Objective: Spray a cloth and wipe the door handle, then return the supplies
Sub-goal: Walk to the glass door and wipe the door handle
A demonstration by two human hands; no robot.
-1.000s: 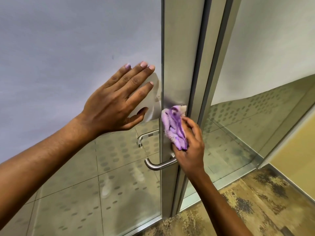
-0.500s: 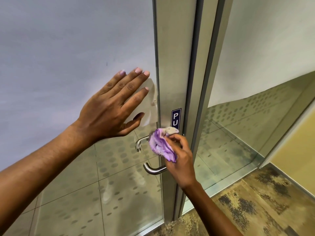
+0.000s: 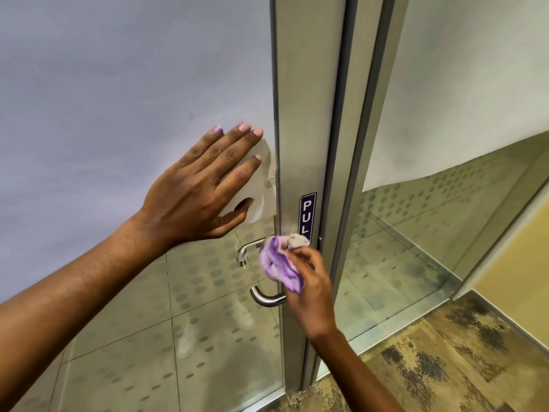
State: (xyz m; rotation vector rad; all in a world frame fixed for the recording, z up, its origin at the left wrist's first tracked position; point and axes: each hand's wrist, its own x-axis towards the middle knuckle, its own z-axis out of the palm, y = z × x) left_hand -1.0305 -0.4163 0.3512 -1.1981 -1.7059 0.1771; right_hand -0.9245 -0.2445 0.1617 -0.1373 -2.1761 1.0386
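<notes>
My right hand (image 3: 312, 295) is shut on a bunched purple cloth (image 3: 277, 264), pressed against the metal stile of the glass door just above the near steel lever handle (image 3: 266, 298). The handle's inner end is hidden behind the cloth and my fingers. A second lever (image 3: 248, 248) shows through the glass on the far side. My left hand (image 3: 202, 188) lies flat and open on the frosted glass (image 3: 118, 99), fingers spread, left of the stile. No spray bottle is in view.
A blue PULL sign (image 3: 307, 214) sits on the metal stile (image 3: 300, 114) above the cloth. A fixed glass panel (image 3: 445, 203) stands to the right. Patterned carpet (image 3: 445, 361) covers the floor at lower right, tiled floor shows through the glass.
My right hand has carried the cloth down the stile toward the handle, uncovering the PULL sign. The left hand stays pressed on the glass.
</notes>
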